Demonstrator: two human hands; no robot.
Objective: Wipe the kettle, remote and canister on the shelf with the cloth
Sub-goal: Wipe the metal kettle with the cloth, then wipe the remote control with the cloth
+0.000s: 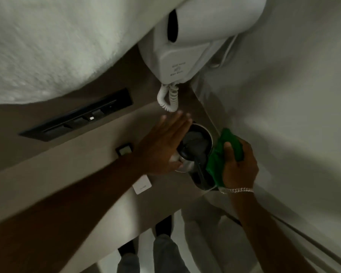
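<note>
The kettle (195, 146) is standing on the shelf (87, 174) in the corner, between the two hands. The left hand (163, 142) is lying flat against its left side, fingers spread, gripping nothing. The right hand (238, 168) is clutching a green cloth (220, 154) and pressing it to the kettle's right side. Just under the left wrist a white card (142, 184) is lying. Above the left fingertips, a wall hair dryer (177, 56) is hanging with its coiled cord (169, 97).

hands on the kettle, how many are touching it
2. The left hand lies flat against the kettle on its left side. The right hand presses the green cloth against its right side, so cloth sits between that palm and the metal.
</note>
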